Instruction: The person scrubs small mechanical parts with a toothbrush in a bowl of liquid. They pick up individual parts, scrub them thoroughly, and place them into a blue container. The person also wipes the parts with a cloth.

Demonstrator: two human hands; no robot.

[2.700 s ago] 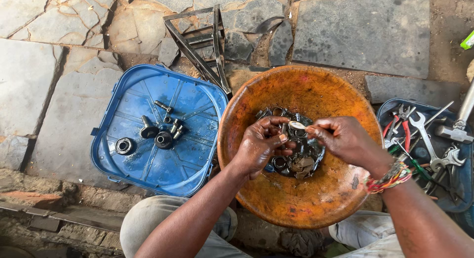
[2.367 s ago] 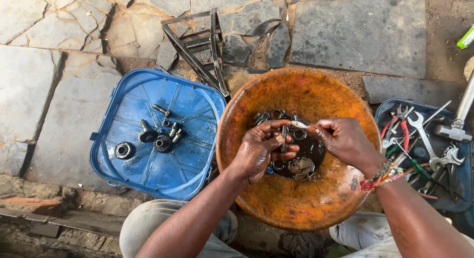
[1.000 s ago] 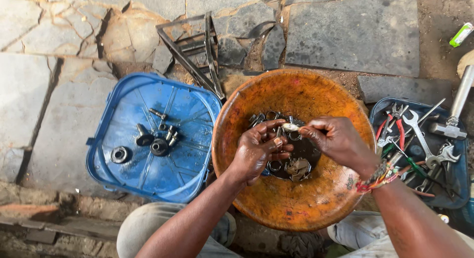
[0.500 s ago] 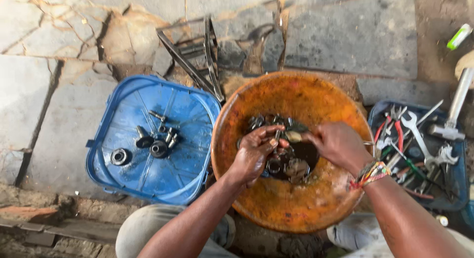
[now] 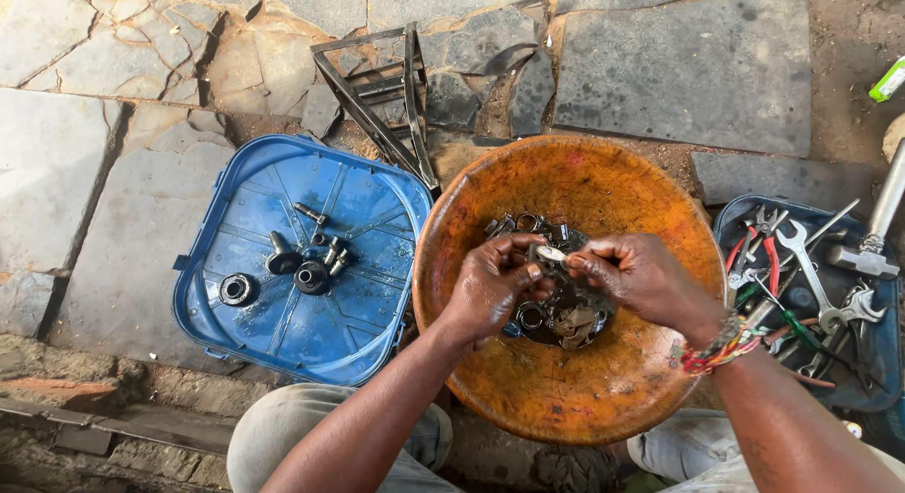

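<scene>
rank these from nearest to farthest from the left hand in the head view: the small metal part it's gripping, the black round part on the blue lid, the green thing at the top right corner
1. Small metal part: pinched at the left hand fingertips, over the orange bowl.
2. Black round part: to the left, on the blue lid.
3. Green thing: far upper right, on the ground.

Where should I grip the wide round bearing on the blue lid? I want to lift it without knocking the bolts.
Take the bearing by its outer rim, from straight above. It lies flat on the lid, hole upward, and apart from the bolts on its right, so a pinch across the rim looks clear.
</scene>
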